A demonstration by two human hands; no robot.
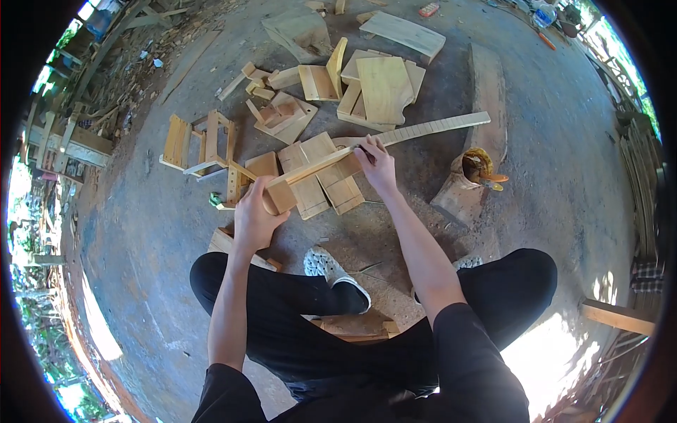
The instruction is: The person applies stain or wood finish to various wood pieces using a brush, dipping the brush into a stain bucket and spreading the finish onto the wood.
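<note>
My left hand (252, 217) is wrapped round a small wooden block (281, 198) at the near end of a thin wooden strip (314, 166). My right hand (377, 163) is closed at the strip's other end, pinching something small and dark that I cannot make out. Under the strip lie flat wooden boards (305, 197) on the ground. Beyond my right hand a long pale slat with marks across it (441, 125) reaches to the right.
A small wooden frame (211, 144) stands at the left. Cut boards (384, 90) are piled ahead. To the right, a stained can (474, 166) with orange-handled tools rests by a long plank (488, 92). My shoe (324, 265) is below the boards.
</note>
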